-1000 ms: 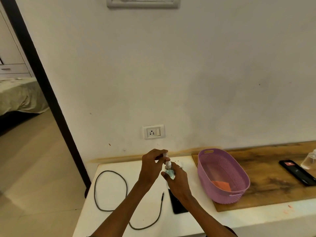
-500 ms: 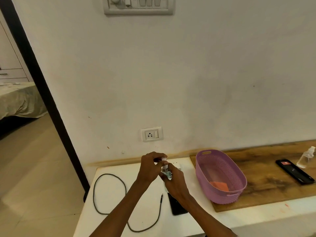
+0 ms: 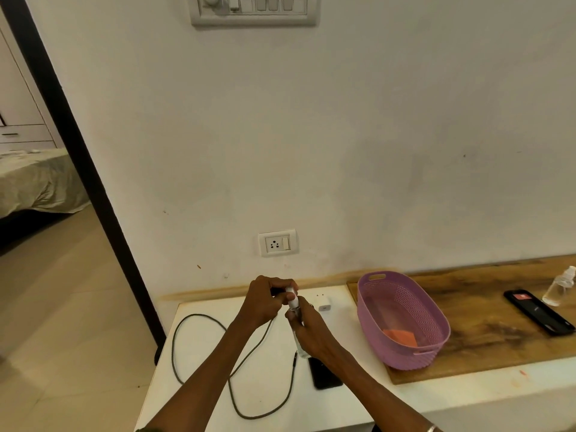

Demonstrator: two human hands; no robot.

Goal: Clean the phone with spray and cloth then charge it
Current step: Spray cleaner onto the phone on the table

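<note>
Doorway at far left, opening onto a bed (image 3: 34, 182). On the white counter (image 3: 199, 385), a dark cable (image 3: 199, 319) lies in a loose loop, one plug end free near the phone. Left hand (image 3: 265, 302), fingers curled, pinches the white cap (image 3: 292, 296) of a small spray bottle (image 3: 300, 341). Right hand (image 3: 311, 333) is wrapped round the bottle's clear body, holding it roughly upright above the counter. The phone (image 3: 324, 374), black and flat, lies on the counter directly below the right wrist, partly hidden by it. A white charger (image 3: 324, 302) sits on the counter just behind the hands, near the wall. On the wall above, a socket (image 3: 277, 243); higher up, a switch panel (image 3: 254, 9). Right of the hands, a wooden board (image 3: 498, 332) carries a purple basket (image 3: 374, 325) with an orange cloth (image 3: 400, 336) inside on its floor. Farther right on the board lie a second phone (image 3: 539, 316) and, just beside it, a second clear bottle (image 3: 559, 286), upright.
</note>
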